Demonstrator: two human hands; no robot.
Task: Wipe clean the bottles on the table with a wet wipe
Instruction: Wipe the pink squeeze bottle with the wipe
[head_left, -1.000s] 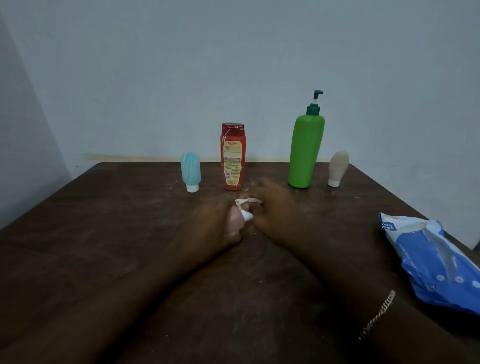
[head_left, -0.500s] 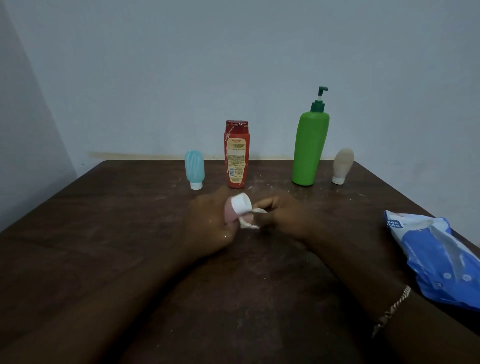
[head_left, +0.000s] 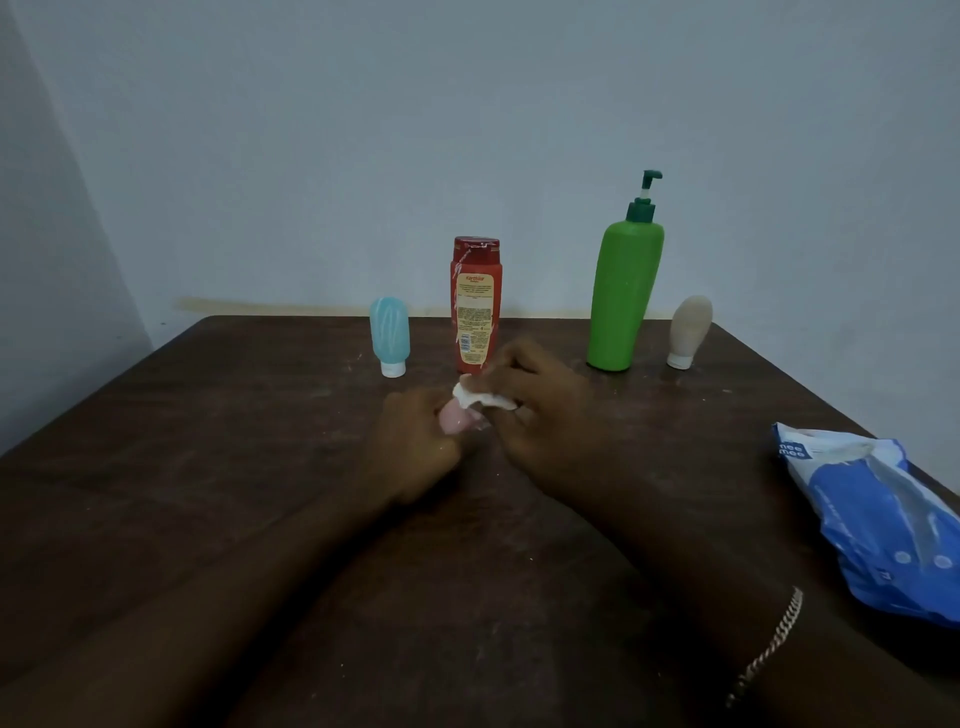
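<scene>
In the head view, a small pink bottle (head_left: 451, 419) is gripped in the curled left hand (head_left: 415, 447) above the table (head_left: 208, 467), centre. A white wet wipe (head_left: 480, 397) is pinched by the right hand (head_left: 545, 410) and pressed on the bottle's far end.

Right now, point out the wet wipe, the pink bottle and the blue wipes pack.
wet wipe (head_left: 484, 397): head view, on its bunched white middle.
pink bottle (head_left: 452, 417): head view, on the visible pink body.
blue wipes pack (head_left: 883, 519): head view, on its blue front.
</scene>
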